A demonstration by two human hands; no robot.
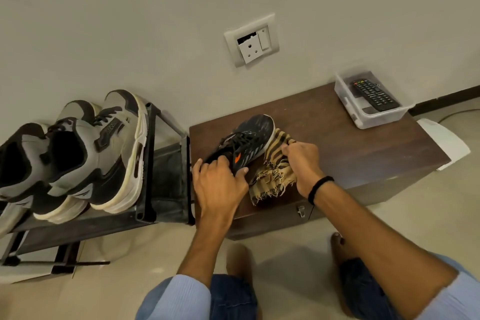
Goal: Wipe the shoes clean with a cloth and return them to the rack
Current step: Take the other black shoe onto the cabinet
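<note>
The left hand (219, 182) grips the heel end of a black running shoe (253, 138), fingers curled over its collar and thumb against its side. The right hand (302, 162), with a black band (320, 189) on the wrist, pinches a bunched tan and brown striped cloth (272, 176) with frayed edges, which lies just beside the shoe and touches its sole. The shoe has an orange mark on its side and points toward the wall. Shoe and cloth both rest on the lid of a dark brown wooden chest (350, 153). At the chest's far right corner sits a clear plastic tray (363, 119) holding a black remote control (375, 95). Left of the chest stands a dark metal shoe rack (158, 169), its top shelf carrying a pair of grey and black sneakers (104, 148). A white wall socket (251, 40) is mounted above the chest.
</note>
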